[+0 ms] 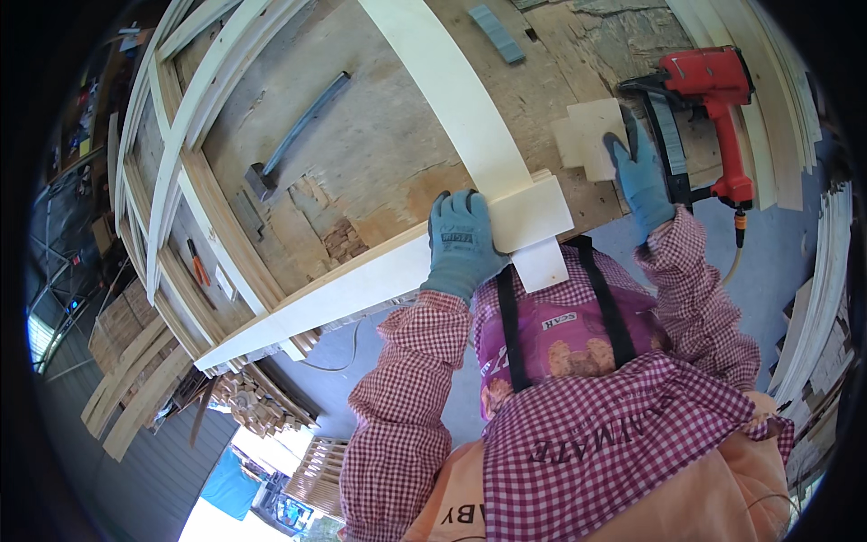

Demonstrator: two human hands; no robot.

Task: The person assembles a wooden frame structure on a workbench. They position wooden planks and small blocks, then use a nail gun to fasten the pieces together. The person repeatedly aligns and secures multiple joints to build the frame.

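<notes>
My left hand (462,242), in a blue work glove, wraps its fingers over the top edge of a long pale wooden strip (334,296) at the near side of the bench. Right beside it, a small plywood piece (537,217) lies over the joint with a wide white strip (465,104), and another short piece (540,265) juts out below. My right hand (643,176), gloved too, is at the edge of some small thin wood pieces (591,144), thumb and fingers apart. Just right of it stands a red nail gun (709,90) with an air hose.
A hammer (293,131) and a strip of staples (497,34) lie on the worn bench top (379,117). Curved wooden frames (172,154) rise at the left, near orange-handled pliers (199,262). Long boards (777,108) line the right side; wood scraps (262,402) are piled beyond the bench.
</notes>
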